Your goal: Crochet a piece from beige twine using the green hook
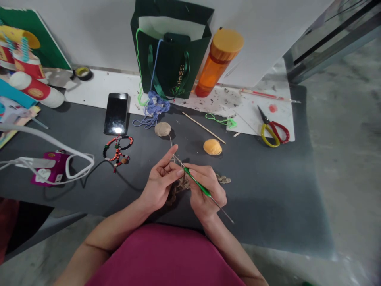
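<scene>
My right hand (208, 188) grips a crochet hook (199, 184) by its green handle, one metal end pointing up and left, the other sticking out below the hand. Closed at the thumb, my left hand (162, 180) pinches a piece of brown crochet work (180, 184) close to the hook's tip, its index finger raised with yarn by it. Much of the crochet work is hidden under both hands; one end shows right of my right hand. From the raised finger the yarn runs up to a beige yarn ball (162, 129). An orange-yellow yarn ball (212, 147) lies to the right.
Behind stand a dark green paper bag (166, 67) and an orange bottle (219, 61). Tangled blue yarn (156, 105), a phone (116, 114) and a beaded bracelet (117, 151) lie left; a thin wooden stick (204, 127) and scissors (272, 129) lie right. A white cable (59, 145) crosses the left side.
</scene>
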Action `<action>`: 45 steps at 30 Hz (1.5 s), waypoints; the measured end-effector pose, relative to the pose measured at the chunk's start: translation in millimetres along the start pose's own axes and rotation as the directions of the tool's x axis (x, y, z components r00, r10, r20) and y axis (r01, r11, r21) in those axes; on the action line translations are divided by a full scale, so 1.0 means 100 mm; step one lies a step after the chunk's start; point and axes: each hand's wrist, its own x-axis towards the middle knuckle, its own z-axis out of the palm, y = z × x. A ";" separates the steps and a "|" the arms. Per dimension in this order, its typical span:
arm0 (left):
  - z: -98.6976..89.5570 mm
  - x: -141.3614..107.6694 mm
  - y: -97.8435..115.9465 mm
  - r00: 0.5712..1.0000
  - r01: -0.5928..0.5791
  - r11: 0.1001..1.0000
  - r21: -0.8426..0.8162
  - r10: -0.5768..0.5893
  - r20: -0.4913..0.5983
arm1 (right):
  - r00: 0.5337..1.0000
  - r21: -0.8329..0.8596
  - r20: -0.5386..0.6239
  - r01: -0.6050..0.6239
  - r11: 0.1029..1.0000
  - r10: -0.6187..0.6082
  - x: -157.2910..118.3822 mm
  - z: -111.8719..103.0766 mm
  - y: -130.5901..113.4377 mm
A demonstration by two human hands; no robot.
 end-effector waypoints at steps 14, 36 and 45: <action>-0.02 0.02 0.06 0.997 0.074 0.996 -0.051 -0.074 0.016 | 0.862 0.237 -0.152 -0.443 0.865 0.483 -0.08 -0.01 0.04; -0.04 -0.03 -0.01 0.975 -0.198 0.940 0.278 0.218 -0.042 | 0.986 0.091 0.067 -0.156 0.983 0.151 -0.02 0.01 0.04; -0.04 -0.01 -0.01 0.999 -0.028 0.986 0.164 0.025 0.021 | 0.865 0.436 0.013 -0.456 0.776 0.501 0.03 0.11 0.01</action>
